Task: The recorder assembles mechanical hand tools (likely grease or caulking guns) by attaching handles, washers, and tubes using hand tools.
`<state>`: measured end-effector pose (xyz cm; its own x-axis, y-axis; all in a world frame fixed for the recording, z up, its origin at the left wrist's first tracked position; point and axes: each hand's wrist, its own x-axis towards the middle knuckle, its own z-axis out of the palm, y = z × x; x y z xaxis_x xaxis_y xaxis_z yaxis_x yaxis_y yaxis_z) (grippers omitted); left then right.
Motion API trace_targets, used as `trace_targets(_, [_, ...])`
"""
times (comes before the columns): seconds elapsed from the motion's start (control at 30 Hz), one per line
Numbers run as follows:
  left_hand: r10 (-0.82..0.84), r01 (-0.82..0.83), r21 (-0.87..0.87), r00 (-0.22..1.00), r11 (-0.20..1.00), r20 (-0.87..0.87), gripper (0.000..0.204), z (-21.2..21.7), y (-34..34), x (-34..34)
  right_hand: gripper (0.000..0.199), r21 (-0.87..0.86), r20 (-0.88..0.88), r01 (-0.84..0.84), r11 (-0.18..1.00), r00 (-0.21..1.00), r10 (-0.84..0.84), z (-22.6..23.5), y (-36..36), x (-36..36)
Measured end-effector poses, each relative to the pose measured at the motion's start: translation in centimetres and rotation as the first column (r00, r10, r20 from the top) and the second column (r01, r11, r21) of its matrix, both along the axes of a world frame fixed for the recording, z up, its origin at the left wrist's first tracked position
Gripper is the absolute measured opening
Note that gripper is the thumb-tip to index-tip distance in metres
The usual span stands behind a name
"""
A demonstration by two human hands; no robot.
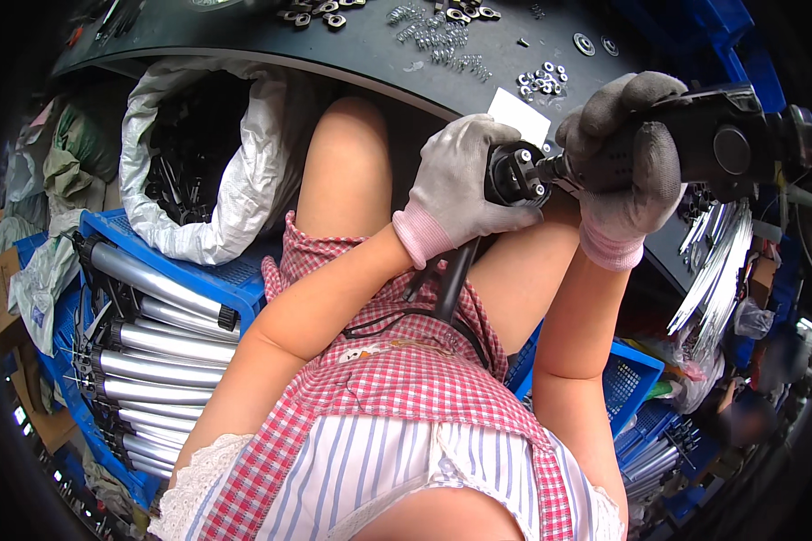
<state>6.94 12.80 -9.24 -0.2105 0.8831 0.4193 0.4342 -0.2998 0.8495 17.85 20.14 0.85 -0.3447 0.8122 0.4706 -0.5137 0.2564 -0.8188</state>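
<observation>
Both hands wear grey-coated gloves with pink cuffs. My left hand is closed around a round black fitting with silver screw heads on its face. Below that hand a black tube runs down to my lap; the glove hides where it meets the fitting. My right hand wraps round the black body of a power screwdriver. Its metal tip points left and reaches the fitting beside the screws. Whether the tip sits in a screw, I cannot tell.
On the dark workbench lie small springs, metal rings and a white card. A white sack of black parts stands at left, above a blue crate near silver tubes. Thin silver rods lie at right.
</observation>
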Motion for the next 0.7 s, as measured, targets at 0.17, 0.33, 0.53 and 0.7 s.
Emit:
trace_targets(0.17, [0.023, -0.022, 0.056, 0.999, 0.998, -0.024, 0.07, 0.3, 0.0, 0.3, 0.038, 0.018, 0.092, -0.078, 0.997, 0.993, 0.076, 0.3, -0.2, 0.6])
trace_targets(0.33, [0.017, -0.019, -0.02, 0.997, 1.0, -0.078, 0.075, -0.3, -0.1, 0.2, 0.049, 0.328, 0.192, 0.213, 0.92, 0.939, -0.286, 2.7, -1.5, -0.5])
trace_targets(0.53, [-0.002, 0.002, -0.05, 1.0, 0.999, 0.018, 0.078, -1.1, 0.0, 0.1, 0.038, 0.036, 0.447, 0.645, 0.763, 0.672, -0.59, 5.7, 3.1, 7.1])
trace_targets(0.7, [-0.013, 0.017, -0.047, 0.997, 0.999, 0.08, 0.077, -1.6, 0.3, 0.5, 0.046, 0.628, 0.762, 0.558, 0.543, -0.298, -0.575, -3.5, 8.8, 11.6])
